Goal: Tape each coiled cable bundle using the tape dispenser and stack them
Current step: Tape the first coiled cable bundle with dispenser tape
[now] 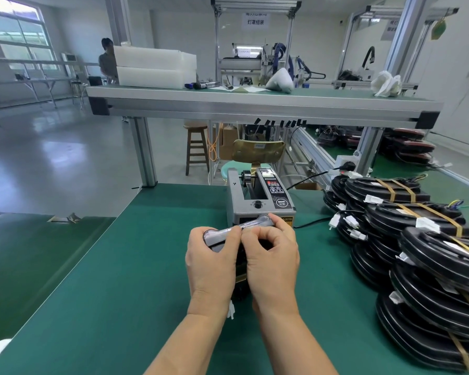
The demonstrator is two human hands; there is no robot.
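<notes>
Left fingers (pixel 229 239): curled over the top edge of the bundle (pixel 240 290), thumb on the near side, clamped on its left end. Right fingers (pixel 255 239): curled, thumb and forefinger pinching the same top edge just beside the left fingers; the remaining fingers wrap the far side.

Left hand (pixel 209 263) and right hand (pixel 274 261): backs toward the camera, knuckles nearly touching, both forearms entering from the bottom edge and converging.

The bundle is held on edge above the table (pixel 119 293), directly in front of the dispenser (pixel 259 204) and near its outlet. Whether its lower edge rests on the table cannot be told.

Hidden or unclear:
- Most of the bundle lies behind the hands; only the top edge and a dark part between the wrists show.
- A glossy strip (pixel 251 224) runs along the top edge. Whether it is tape or wrapping cannot be told.
- The dispenser outlet is covered by the right fingers.

Materials and shapes:
- Bundle: black cable, with a white connector (pixel 231 311) hanging below the left wrist.
- Dispenser: grey metal box, black panel, round knob.
- Table: matt green mat.
- Stacks (pixel 406 220) at right: flat black coils bound with tan bands, white connectors protruding.
</notes>
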